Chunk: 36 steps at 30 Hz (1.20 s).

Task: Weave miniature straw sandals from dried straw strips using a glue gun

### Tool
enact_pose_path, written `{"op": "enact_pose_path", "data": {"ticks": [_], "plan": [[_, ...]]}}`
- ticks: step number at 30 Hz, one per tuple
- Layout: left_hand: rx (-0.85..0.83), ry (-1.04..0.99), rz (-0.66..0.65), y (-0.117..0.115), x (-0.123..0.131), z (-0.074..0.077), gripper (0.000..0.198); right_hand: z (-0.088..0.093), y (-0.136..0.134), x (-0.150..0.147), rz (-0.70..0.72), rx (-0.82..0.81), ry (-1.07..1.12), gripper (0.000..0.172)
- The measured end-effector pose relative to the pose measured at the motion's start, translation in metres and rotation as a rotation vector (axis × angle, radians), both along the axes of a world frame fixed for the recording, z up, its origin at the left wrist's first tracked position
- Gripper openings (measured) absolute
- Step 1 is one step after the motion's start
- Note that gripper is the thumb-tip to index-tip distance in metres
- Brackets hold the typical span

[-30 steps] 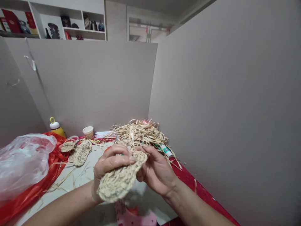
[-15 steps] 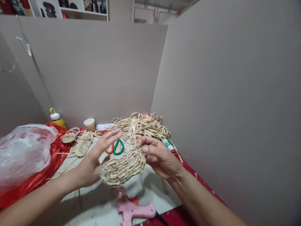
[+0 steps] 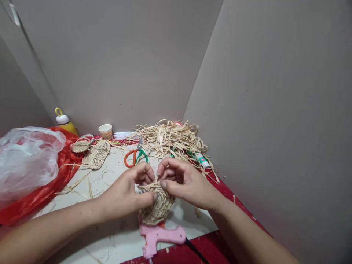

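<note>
A braided straw piece (image 3: 158,209) is held up in front of me, tilted, its top edge between both hands. My left hand (image 3: 134,189) grips its left side, thumb on the near face and fingers curled behind. My right hand (image 3: 183,181) pinches the upper right edge with thumb and forefinger; the fingertips of both hands nearly meet there. Just below the piece lies a pink glue gun (image 3: 162,236) with a black cord. Scissors (image 3: 134,157) with one orange and one green handle lie beyond my hands.
Loose straw strips (image 3: 170,137) are heaped at the back, beside a white-and-green tube (image 3: 202,160). Finished-looking braided ovals (image 3: 98,154) sit at left near a red plastic bag (image 3: 62,176), a clear bag (image 3: 27,161), a paper cup (image 3: 105,131) and a yellow bottle (image 3: 67,124). Grey panels (image 3: 123,62) enclose the table.
My left hand, spread beside the piece before, has closed on it. The piece has turned from lying broadside to more end-on. The view has tipped downward.
</note>
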<state>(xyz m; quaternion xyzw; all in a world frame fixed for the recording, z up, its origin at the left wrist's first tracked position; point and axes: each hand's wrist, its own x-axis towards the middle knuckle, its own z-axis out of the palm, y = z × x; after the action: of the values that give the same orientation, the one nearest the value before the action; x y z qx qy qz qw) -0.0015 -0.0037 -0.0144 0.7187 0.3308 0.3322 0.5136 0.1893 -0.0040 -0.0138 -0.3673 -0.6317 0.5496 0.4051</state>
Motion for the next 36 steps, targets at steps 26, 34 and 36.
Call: {"op": "enact_pose_path", "data": {"ticks": [26,34,36], "plan": [[0.028,-0.244,0.314,0.008,0.0,-0.016,0.012,-0.023,0.002,-0.017,-0.155,0.015,0.063,0.011],[-0.003,-0.018,0.138,0.019,-0.023,0.013,0.013,-0.02,-0.001,-0.012,-0.042,0.126,-0.088,0.007],[0.087,-0.054,0.227,0.022,-0.025,0.015,0.013,-0.016,-0.002,-0.012,-0.008,0.175,-0.146,0.011]]}}
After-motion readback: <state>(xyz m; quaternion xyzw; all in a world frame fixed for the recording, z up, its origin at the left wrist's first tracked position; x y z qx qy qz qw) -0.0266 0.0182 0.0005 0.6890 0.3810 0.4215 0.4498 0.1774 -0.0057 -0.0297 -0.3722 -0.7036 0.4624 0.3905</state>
